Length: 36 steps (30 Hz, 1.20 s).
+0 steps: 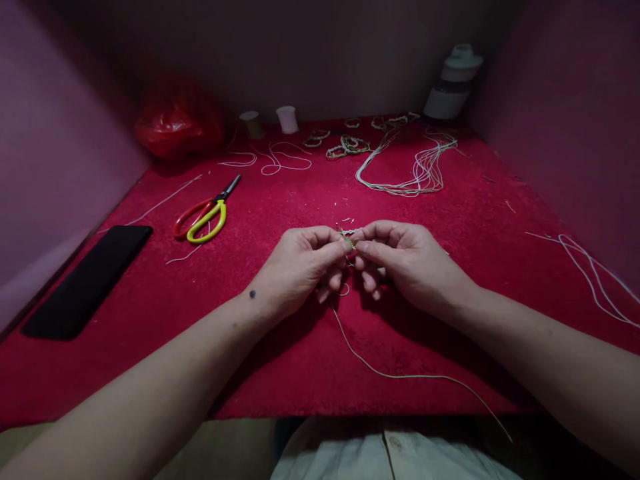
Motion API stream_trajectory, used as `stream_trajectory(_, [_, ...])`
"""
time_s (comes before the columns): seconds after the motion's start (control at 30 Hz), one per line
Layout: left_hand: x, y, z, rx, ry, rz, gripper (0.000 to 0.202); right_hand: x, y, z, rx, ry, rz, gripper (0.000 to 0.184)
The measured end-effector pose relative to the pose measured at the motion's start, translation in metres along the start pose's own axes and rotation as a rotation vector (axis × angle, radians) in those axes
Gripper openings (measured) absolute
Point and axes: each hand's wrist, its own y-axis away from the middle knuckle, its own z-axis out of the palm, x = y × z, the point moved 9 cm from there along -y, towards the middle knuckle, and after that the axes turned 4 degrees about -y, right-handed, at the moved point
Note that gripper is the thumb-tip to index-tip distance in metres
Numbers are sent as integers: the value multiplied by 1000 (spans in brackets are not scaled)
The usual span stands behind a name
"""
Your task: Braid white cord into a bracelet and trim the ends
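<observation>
My left hand (300, 267) and my right hand (405, 260) meet fingertip to fingertip above the middle of the red cloth (280, 220). Both pinch a small braided cord piece (349, 237) of green and pale strands between thumb and forefinger. A long pale cord (400, 375) trails from under my hands toward the front edge of the table and my lap.
Scissors (206, 215) with one red and one yellow handle lie at the left, a black phone (87, 280) nearer the left edge. Loose cord bundles (415, 170), finished braided loops (347, 145), two small spools (287, 119), a red bag (175, 120) and a white container (453, 83) sit at the back. More cords (593, 273) lie right.
</observation>
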Motion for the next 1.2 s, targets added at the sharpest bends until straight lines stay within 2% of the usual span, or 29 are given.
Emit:
stream_trajectory(0.17, [0,-1,1,7,6,5,22,-3,1,-2,31,91,1,11])
stream_trajectory(0.3, [0,-1,0,13,-3,4,22,-5,1,-3,49,143,-18,9])
stream_trajectory(0.73, [-3,-1,1,-1,-11,-16,23,-9,1,-6,51,179,-76,12])
stream_trajectory(0.87, [-1,-1,-4,28,-91,-34,20,-8,1,-9,72,182,-63,17])
stream_trajectory(0.93, [4,-2,-8,65,-180,-2,18,-7,1,-10,77,183,-60,19])
stream_trajectory(1.1, [24,0,-16,160,-454,210,16,-7,0,-14,96,161,-61,20])
stream_trajectory(1.2, [30,2,-21,207,-587,288,14,-9,-1,-17,120,161,-69,20])
